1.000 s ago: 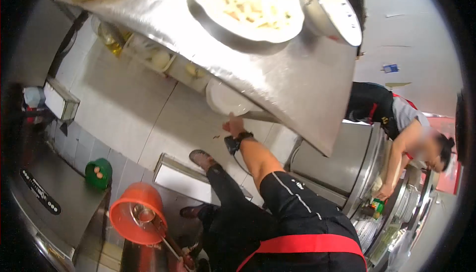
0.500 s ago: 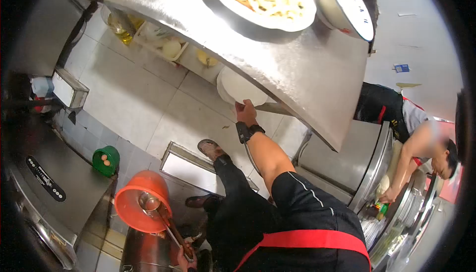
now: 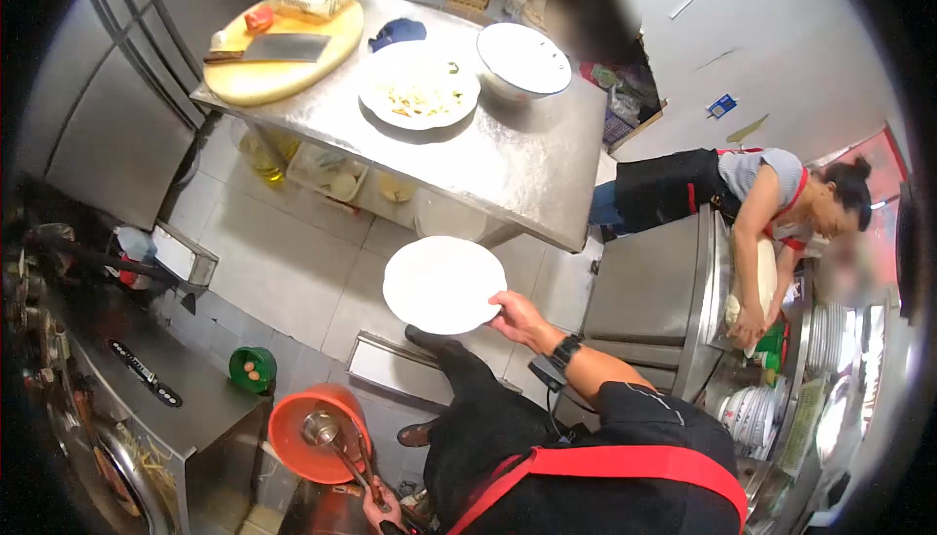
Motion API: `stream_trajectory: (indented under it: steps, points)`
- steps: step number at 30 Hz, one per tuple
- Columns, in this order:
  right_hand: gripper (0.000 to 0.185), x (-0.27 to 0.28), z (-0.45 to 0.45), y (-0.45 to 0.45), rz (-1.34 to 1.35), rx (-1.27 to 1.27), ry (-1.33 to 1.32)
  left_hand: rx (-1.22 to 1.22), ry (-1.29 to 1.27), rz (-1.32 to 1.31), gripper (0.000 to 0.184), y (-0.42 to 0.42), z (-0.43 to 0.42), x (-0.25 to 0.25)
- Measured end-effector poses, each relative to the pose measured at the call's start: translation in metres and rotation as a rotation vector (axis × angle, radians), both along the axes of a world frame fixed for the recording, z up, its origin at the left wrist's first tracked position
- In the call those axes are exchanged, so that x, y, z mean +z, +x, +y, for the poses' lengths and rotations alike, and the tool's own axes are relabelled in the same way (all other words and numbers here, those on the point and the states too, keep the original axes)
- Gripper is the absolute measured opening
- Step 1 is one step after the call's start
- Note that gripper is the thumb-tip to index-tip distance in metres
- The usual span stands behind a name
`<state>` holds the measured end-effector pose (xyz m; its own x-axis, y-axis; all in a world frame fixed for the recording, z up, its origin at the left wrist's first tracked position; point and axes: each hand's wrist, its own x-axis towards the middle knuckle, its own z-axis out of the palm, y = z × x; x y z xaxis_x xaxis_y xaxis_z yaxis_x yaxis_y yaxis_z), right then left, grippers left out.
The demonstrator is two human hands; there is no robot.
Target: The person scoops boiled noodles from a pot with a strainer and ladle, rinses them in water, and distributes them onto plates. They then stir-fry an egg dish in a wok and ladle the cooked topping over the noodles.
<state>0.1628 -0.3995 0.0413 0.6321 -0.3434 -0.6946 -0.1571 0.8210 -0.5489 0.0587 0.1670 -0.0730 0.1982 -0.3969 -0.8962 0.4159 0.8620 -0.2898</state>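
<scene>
My right hand (image 3: 520,320), with a black band at the wrist, grips the rim of a white plate (image 3: 444,284) between thumb and fingers. The plate is held over the floor, in front of the steel table. Low on the left, my left hand (image 3: 383,511) is closed around the handle of a metal ladle (image 3: 320,428). The ladle's bowl is over or inside an orange-red bucket (image 3: 293,462). A second long handle lies alongside the ladle's; its far end cannot be made out.
On the steel table (image 3: 527,159) are a food-filled plate (image 3: 420,121), a white bowl (image 3: 503,57) and a cleaver (image 3: 285,48) on a round board (image 3: 220,81). A co-worker (image 3: 756,184) handles dough at the right counter. A green container (image 3: 239,384) holds eggs.
My right hand has drawn the white plate out from beneath the table edge, towards me. The view has lifted, showing more of the tabletop. My left hand keeps the ladle at the bucket.
</scene>
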Motion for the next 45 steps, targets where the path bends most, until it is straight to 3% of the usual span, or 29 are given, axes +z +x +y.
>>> stream_trajectory:
  steps: [2,5,8,11,13,14,15,16,17,18,19,20,22,24,26,27,28,30,32,34,36,38,40,42,45]
  points:
    - [0.041,0.043,0.001,-0.022,-0.045,0.015,-0.026,-0.206,0.559,-0.075,0.033,0.023,-0.037,0.042]
    - [0.044,0.082,-0.014,-0.044,-0.121,-0.083,-0.011,-0.263,0.449,-0.228,0.028,0.023,-0.026,0.041]
    - [0.041,0.096,-0.042,-0.042,-0.203,-0.192,-0.066,-0.287,0.386,-0.27,0.025,0.027,-0.027,0.074]
    - [0.034,0.078,-0.083,-0.022,-0.161,-0.336,-0.272,-0.24,0.467,-0.251,0.023,0.02,-0.023,0.073]
    - [0.029,0.044,-0.123,-0.017,0.025,-0.251,-0.401,-0.186,0.564,-0.3,0.02,0.023,-0.048,0.126]
    - [0.028,0.046,-0.122,-0.005,-0.082,-0.394,-0.224,-0.27,0.665,-0.588,0.022,0.017,-0.05,0.127]
    - [0.025,0.049,-0.118,0.0,-0.129,-0.411,-0.241,-0.786,1.178,-0.945,0.025,0.005,-0.048,0.129]
    - [0.021,0.027,-0.13,0.008,-0.078,-0.309,-0.243,-0.372,0.682,-0.532,0.027,0.007,-0.042,0.12]
    - [0.022,0.032,-0.116,0.023,0.009,-0.283,-0.065,-0.159,0.498,-0.456,0.026,0.012,-0.044,0.12]
    - [0.035,0.03,-0.092,0.029,0.012,-0.161,-0.229,-0.681,0.938,-0.753,0.026,-0.003,-0.041,0.129]
    - [0.039,0.025,-0.056,0.032,-0.046,0.082,-0.181,-0.435,0.655,-0.651,0.025,-0.017,-0.03,0.116]
    - [0.044,0.017,-0.025,0.044,-0.14,0.286,-0.129,-0.122,0.29,-0.363,0.026,-0.01,-0.032,0.127]
    - [0.034,-0.014,0.056,0.07,0.023,0.836,-0.017,-0.002,0.296,-0.552,0.028,-0.021,-0.042,0.133]
    - [0.032,-0.004,0.16,0.077,0.127,1.281,0.097,0.106,0.462,-0.373,0.029,-0.018,-0.062,0.145]
    - [0.044,-0.027,0.247,0.07,0.343,1.599,0.171,0.193,0.465,-0.422,0.027,-0.026,-0.075,0.155]
    - [0.059,-0.003,0.288,0.062,0.377,1.74,0.12,0.154,0.492,-0.389,0.027,-0.026,-0.085,0.17]
    - [0.068,-0.017,0.317,0.054,0.516,1.75,0.326,0.121,0.522,-0.351,0.026,-0.026,-0.095,0.182]
    - [0.068,-0.053,0.357,0.037,0.457,1.847,0.682,0.085,0.709,-0.587,0.025,-0.031,-0.124,0.2]
    - [0.041,0.002,0.399,0.03,0.513,1.827,0.475,0.059,0.673,-0.551,0.023,-0.03,-0.131,0.218]
    - [0.027,-0.017,0.403,0.027,0.444,1.883,0.209,0.145,0.636,-0.604,0.029,-0.033,-0.136,0.211]
    - [0.019,-0.118,0.38,0.056,0.494,1.971,0.789,0.159,0.806,-0.548,0.027,-0.039,-0.134,0.222]
    - [0.02,-0.037,0.369,0.066,0.47,1.815,0.334,0.026,0.644,-0.557,0.02,-0.048,-0.125,0.227]
    - [0.022,0.003,0.357,0.081,0.096,2.258,-0.196,0.099,0.659,-0.637,0.021,-0.067,-0.124,0.222]
    - [0.022,0.012,0.347,0.095,0.194,2.328,-0.431,0.136,0.635,-0.629,0.021,-0.089,-0.117,0.23]
    - [0.022,0.081,0.333,0.096,0.024,2.303,-0.362,0.269,0.568,-0.718,0.018,-0.138,-0.115,0.223]
